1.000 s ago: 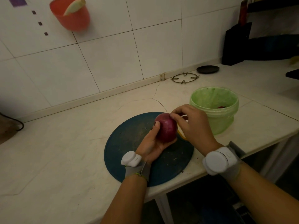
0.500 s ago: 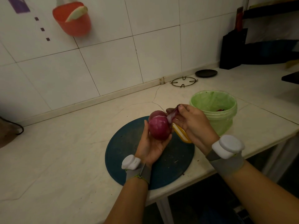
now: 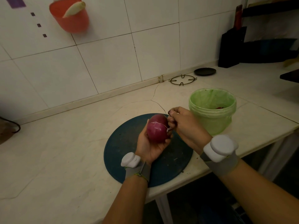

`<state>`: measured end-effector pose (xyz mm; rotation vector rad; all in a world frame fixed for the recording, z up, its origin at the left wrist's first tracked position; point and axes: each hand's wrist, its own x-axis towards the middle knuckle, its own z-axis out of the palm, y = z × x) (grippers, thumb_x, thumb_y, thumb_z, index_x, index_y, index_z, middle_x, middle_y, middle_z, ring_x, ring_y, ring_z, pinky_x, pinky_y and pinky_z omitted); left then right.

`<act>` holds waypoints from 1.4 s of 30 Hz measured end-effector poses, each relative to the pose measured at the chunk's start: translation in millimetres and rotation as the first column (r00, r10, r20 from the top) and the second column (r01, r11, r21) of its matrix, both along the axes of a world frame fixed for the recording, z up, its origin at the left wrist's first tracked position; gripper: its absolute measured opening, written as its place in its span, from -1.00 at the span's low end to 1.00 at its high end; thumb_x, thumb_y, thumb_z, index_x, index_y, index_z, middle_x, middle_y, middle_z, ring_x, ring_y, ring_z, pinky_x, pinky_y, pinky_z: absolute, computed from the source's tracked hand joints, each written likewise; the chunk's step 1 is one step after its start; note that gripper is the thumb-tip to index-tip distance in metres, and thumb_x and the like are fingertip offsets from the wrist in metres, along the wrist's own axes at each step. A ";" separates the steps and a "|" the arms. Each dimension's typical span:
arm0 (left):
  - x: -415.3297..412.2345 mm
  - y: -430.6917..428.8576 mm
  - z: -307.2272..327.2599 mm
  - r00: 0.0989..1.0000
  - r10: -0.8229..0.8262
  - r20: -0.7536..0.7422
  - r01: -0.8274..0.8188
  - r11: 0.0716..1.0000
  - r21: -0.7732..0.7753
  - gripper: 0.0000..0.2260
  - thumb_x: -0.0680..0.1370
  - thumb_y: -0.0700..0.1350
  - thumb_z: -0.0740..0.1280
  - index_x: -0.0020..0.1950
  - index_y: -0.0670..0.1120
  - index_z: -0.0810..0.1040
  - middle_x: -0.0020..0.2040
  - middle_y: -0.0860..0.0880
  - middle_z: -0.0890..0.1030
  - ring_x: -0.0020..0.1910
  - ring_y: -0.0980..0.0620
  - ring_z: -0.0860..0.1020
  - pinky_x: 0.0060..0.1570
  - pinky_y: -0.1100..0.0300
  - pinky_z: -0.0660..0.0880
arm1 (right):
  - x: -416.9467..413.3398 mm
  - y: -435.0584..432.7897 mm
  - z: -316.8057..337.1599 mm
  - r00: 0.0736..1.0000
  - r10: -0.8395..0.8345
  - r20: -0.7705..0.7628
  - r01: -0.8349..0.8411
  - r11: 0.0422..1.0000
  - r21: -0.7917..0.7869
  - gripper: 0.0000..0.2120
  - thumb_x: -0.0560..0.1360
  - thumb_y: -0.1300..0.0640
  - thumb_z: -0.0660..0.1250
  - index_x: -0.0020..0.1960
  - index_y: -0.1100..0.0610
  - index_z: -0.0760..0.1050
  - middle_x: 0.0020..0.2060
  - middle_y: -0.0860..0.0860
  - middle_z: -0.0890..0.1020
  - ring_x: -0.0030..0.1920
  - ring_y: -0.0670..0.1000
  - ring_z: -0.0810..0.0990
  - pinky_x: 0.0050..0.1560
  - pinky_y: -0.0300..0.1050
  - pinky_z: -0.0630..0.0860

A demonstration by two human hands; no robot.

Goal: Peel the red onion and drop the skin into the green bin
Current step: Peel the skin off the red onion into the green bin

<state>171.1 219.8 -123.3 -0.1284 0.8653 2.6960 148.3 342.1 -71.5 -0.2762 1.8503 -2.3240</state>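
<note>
On the wall at upper left we see a red cup [image 3: 69,15] hanging, well apart from the work. Below it a broad stretch of pale counter [image 3: 56,151] runs up to the left rim of the round blue board [image 3: 126,143]. The board's near rim lies close to the counter's front edge.

Above the board, our left hand [image 3: 150,146] cradles the red onion [image 3: 157,130] from beneath, palm up. The thumb stands along the onion's left side and the fingertips [image 3: 168,137] curl up round its lower right, so the grip is closed about it. The onion is lifted off the board, and pale torn lines show across its top.

Our right hand [image 3: 186,126] meets the onion's right side. Its fingers [image 3: 172,120] are tightly curled, and they pinch a pale strip of skin [image 3: 169,129] that joins the onion. How much of the strip sits inside the hand we cannot tell.

Just right of that hand stands the green bin [image 3: 213,123], its mouth open upward with a red scrap on the inner far side. A narrow gap shows between the knuckles and its wall. The bin sits near the counter's front right corner.

Behind, along the wall, lie a wire ring [image 3: 182,80] and a black disc [image 3: 205,71], with a dark block [image 3: 231,46] at the far right.
</note>
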 end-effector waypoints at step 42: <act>-9.5 -3.6 -9.3 0.952 0.058 -0.300 -0.131 0.964 -0.230 -0.22 0.20 -0.17 0.61 0.39 -0.06 0.42 0.34 -0.21 0.45 0.28 -0.21 0.47 0.11 -0.12 0.51 | 10.1 42.0 27.3 0.706 0.371 -0.603 0.427 0.457 0.780 -0.56 0.44 -0.03 0.39 0.28 0.06 0.49 0.06 0.04 0.65 0.01 -0.02 0.59 0.06 -0.18 0.46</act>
